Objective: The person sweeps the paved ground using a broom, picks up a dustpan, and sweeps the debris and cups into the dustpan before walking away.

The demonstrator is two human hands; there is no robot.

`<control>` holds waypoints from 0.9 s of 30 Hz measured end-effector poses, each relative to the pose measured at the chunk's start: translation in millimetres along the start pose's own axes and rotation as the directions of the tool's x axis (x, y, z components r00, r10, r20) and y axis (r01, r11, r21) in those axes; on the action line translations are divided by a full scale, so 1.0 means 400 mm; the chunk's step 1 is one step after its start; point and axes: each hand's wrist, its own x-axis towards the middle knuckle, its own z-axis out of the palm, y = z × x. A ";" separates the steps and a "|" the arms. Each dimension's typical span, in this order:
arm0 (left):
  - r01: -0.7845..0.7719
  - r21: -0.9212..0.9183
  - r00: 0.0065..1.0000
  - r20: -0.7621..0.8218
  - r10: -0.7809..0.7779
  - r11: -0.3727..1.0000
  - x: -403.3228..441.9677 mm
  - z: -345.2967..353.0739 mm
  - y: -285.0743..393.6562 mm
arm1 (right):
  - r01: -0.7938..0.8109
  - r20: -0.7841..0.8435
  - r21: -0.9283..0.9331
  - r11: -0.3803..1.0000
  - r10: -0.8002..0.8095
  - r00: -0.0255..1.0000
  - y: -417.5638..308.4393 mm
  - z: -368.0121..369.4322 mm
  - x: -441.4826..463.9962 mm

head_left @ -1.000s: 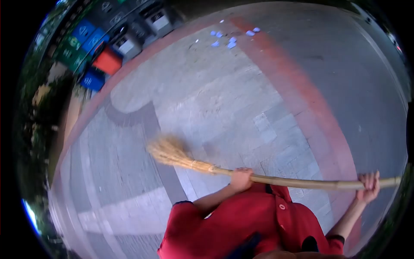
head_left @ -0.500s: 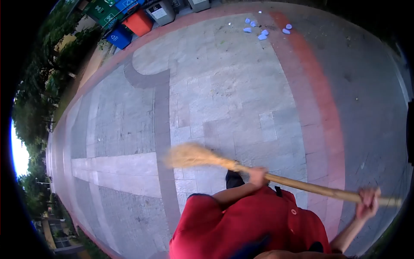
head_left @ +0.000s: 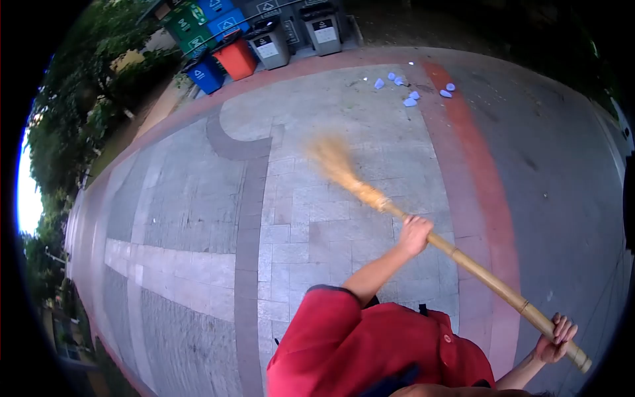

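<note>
- Near the bristles, our left hand curls around the handle.
- By its other end, our right hand also wraps snugly around it.
- Over the paving slants our broom, well apart from pale blue pieces.

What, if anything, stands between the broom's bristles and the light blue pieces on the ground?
Nothing visible does: only paving lies between the blurred bristles and the light blue pieces. The bins stand off to the left, and the left hand and right hand are both on the handle, behind the bristles.
</note>
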 end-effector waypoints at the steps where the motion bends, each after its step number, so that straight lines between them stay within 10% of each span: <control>1: 0.043 0.052 0.998 -0.041 -0.041 0.998 -0.044 -0.029 -0.015 | -0.024 0.008 0.075 0.997 0.023 1.000 0.019 -0.015 0.026; 6: 0.455 0.237 0.890 -0.168 -0.425 0.858 -0.299 -0.166 -0.257 | -0.249 0.159 0.559 0.791 0.192 0.968 0.286 0.096 0.227; 10: 0.742 0.257 0.664 -0.146 -0.734 0.619 -0.500 -0.178 -0.527 | -0.584 0.316 0.334 0.740 0.496 0.809 0.646 0.318 0.339; 14: 0.809 0.308 0.524 0.006 -0.852 0.500 -0.395 -0.143 -0.632 | -0.542 0.325 0.273 0.795 0.454 0.829 0.799 0.423 0.502; 20: 0.514 0.170 0.836 0.119 -0.535 0.841 0.135 -0.006 -0.685 | -0.267 -0.023 0.117 0.956 0.272 0.962 0.639 0.343 0.623; 27: 0.094 -0.066 0.934 0.350 -0.065 0.993 0.779 0.248 -0.638 | 0.077 -0.246 -0.312 0.947 -0.159 0.956 0.564 0.480 0.606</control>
